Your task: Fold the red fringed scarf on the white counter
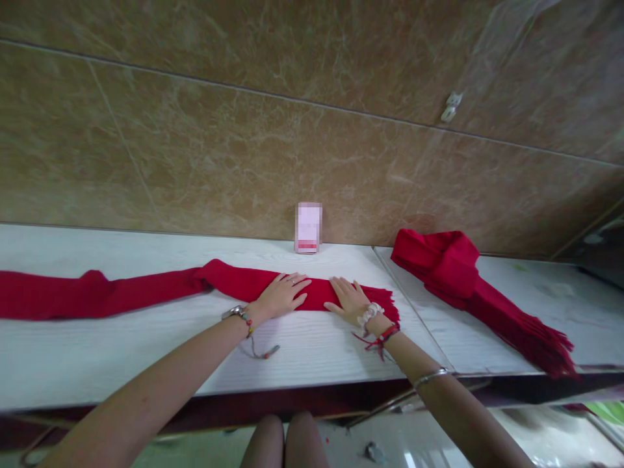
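A long red scarf (160, 289) stretches across the white table (146, 364), running out of view at the left, its fringed end at the right. My left hand (281, 296) lies flat on the scarf near the middle, fingers spread. Just to its right, my right hand (348, 300) rests palm down on the same scarf, close to the fringe, fingers apart. Neither hand grips the cloth. Small folds rise in the scarf left of my left hand. The cloth beneath both palms is hidden.
A second red scarf (453, 273), looped with a fringed tail, lies at the right beyond a seam in the tabletop. A phone (308, 227) with a lit screen leans against the brown tiled wall (219, 149). A small white fitting (451, 107) is on the wall.
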`<state>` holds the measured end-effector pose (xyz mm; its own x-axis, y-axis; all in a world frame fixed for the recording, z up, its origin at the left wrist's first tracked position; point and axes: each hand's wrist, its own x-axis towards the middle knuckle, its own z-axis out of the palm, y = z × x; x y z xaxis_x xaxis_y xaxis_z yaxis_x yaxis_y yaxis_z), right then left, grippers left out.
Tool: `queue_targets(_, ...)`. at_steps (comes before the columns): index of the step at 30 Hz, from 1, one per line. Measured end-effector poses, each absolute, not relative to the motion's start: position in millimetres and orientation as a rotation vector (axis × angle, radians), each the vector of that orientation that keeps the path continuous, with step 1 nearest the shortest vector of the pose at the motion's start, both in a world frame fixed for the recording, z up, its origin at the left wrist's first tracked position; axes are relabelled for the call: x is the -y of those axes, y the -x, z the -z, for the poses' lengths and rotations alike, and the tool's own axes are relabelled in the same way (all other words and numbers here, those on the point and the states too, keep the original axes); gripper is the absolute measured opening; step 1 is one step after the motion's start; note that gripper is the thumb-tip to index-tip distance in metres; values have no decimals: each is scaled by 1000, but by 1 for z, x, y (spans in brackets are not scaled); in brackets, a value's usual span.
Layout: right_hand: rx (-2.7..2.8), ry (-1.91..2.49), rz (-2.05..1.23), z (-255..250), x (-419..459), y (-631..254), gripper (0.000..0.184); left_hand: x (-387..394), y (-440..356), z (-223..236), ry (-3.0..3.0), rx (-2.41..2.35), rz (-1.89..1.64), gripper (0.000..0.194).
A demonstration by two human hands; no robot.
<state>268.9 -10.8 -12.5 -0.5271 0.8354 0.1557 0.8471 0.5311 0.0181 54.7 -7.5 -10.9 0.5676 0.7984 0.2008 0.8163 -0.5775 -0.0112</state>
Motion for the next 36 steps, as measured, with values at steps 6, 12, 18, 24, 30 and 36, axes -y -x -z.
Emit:
queue_targets(6,2686,1317,242,24,-2,-312,57,16,-27,-3,2593,1317,142,41)
queue_targets(12,2727,1283,232,47,-13,-411,60,32,73,-36,2354,1641,91,42)
queue_targets(18,2643,1229,296,42,-12,-401,68,53,165,-25,2103,2094,-86,49)
queue_targets(24,2940,781,91,-2,3,-230,65,64,205,-17,2353,2169,-41,59)
queue_targets(30,2990,684,-80,12,-8,-199,57,86,266,-15,2037,2477,-139,64)
queue_targets(36,2906,642,-125,23,-14,-209,55,97,298,-17,2189,2182,-306,54)
